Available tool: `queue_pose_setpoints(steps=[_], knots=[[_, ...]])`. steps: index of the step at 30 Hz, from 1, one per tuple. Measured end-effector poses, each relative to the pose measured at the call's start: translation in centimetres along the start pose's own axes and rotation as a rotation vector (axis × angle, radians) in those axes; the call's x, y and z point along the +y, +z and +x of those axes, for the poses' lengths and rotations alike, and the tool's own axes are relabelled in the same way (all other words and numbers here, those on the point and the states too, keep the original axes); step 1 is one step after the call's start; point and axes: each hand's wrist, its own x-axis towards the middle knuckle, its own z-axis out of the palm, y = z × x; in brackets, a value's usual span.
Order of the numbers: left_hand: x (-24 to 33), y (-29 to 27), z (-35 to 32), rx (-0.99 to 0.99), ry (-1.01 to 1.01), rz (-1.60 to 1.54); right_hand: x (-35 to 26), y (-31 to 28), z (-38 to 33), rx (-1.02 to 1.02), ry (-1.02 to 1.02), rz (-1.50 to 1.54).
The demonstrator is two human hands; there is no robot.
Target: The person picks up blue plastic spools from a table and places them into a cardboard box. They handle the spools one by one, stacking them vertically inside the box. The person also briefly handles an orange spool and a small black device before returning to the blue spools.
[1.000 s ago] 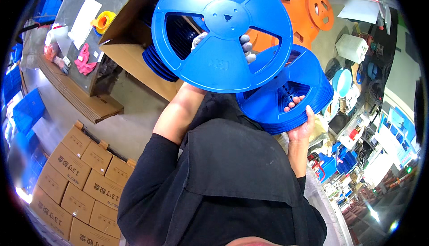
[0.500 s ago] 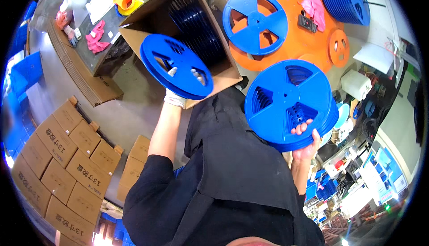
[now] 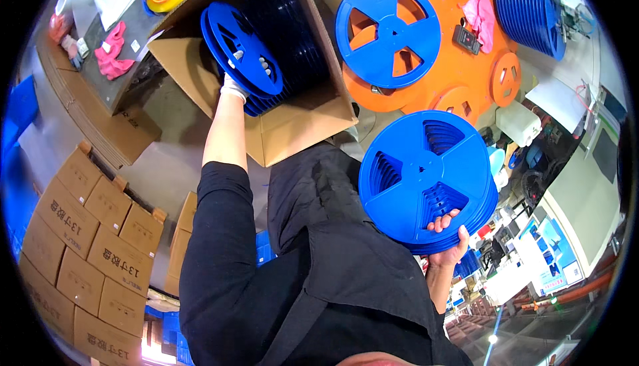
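My left hand (image 3: 233, 88), in a white glove, grips a pair of blue slotted reels (image 3: 249, 48) at the mouth of an open cardboard box (image 3: 303, 128). Its fingertips show through the cut-outs. Inside the box, a dark row of blue reels (image 3: 293, 43) stands on edge behind the pair. Bare-skinned, my right hand (image 3: 452, 249) holds up a thick stack of blue reels (image 3: 409, 196) by the lower edge, the fingers hooked through one cut-out. That stack is tilted, its face toward me.
Beyond the stack, a single blue reel (image 3: 373, 0) lies on an orange round-lobed surface (image 3: 442, 66) beside a small black device (image 3: 466, 39) and a pink cloth (image 3: 480, 13). More blue reels (image 3: 529, 16) stand at far right. Sealed cartons (image 3: 80, 279) are piled at left.
My left hand has carried its pair of reels up and left, from the box's front edge into its mouth. My right hand's stack has shifted slightly down and left, still gripped.
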Motion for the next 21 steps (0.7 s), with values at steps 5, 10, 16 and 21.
queue_pose_setpoints(steps=[5,10,16,21], knots=[[-1.0,0.2,1.0,0.045,-0.075,0.047,0.2,0.6,-0.1,0.039,-0.003,-0.004],[-3.4,-0.6,-0.4,0.318,0.048,0.114,0.6,0.7,0.2,-0.019,-0.038,-0.018],[-9.2,-10.0,-5.2,0.379,0.075,0.184,-0.3,0.3,1.3,-0.225,-0.084,0.150],[-10.2,-8.8,-10.4,0.335,0.043,0.282,-1.3,1.4,3.1,-0.393,-0.017,0.476]])
